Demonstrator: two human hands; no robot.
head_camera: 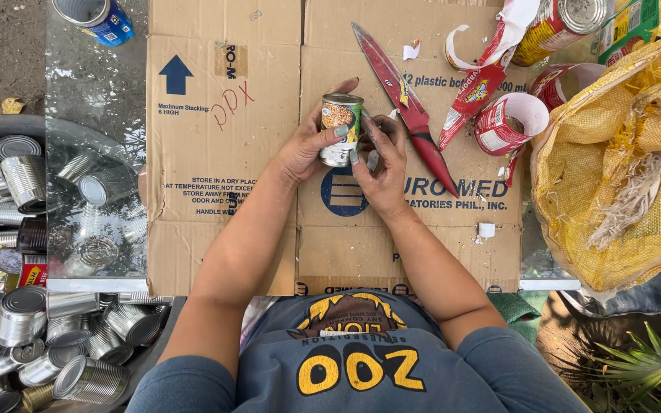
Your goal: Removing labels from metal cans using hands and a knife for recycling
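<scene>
A small tin can [340, 128] with a green and yellow paper label is held upright above the flattened cardboard [223, 153]. My left hand [307, 145] wraps around the can's left side, thumb over its top edge. My right hand [382, 164] touches the can's right side, fingertips at the label's edge. A red-bladed knife [407, 107] lies on the cardboard just right of my hands, its tip pointing to the far left.
Torn red and white labels [503, 122] and labelled cans [556, 27] lie at the far right beside a yellow woven sack [621, 160]. Several bare silver cans [32, 321] fill a heap at the left. A glass tabletop [93, 84] shows beside the cardboard.
</scene>
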